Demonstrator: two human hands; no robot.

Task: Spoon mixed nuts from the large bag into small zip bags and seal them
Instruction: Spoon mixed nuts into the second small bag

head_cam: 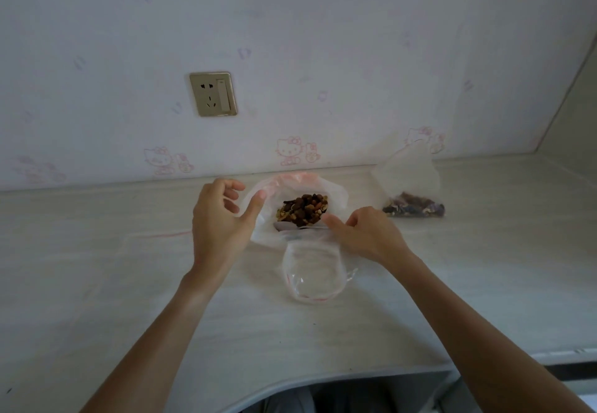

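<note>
Both hands are up at the large bag (332, 190) now, a clear plastic bag with a pink zip strip along its far rim, sitting open-mouthed on the pale countertop (129, 283) close to the wall. The left hand (219, 215) has its thumb hooked over the bag's left lip, pinching the plastic, with the fingers curled loosely behind it. The right hand (365, 231) is on the near-right edge of the opening, thumb pointing in toward the heap and fingers bent around the film there, gripping it. Inside, the mixed nuts (303, 209) sit in a dark brown and yellowish pile, right between the two thumbs. Just in front of the big bag, nearer the person, lies a small zip bag (311, 275), clear and flat, its red-striped end toward the near edge of the counter; its far end tucks under the large bag's rim. Off to the right, well apart from the hands, another small bag (413, 207) holds a dark layer of nuts at its bottom, its top standing up crumpled. A gold wall socket (213, 94) sits on the cartoon-cat wallpaper (290, 151) above.
</note>
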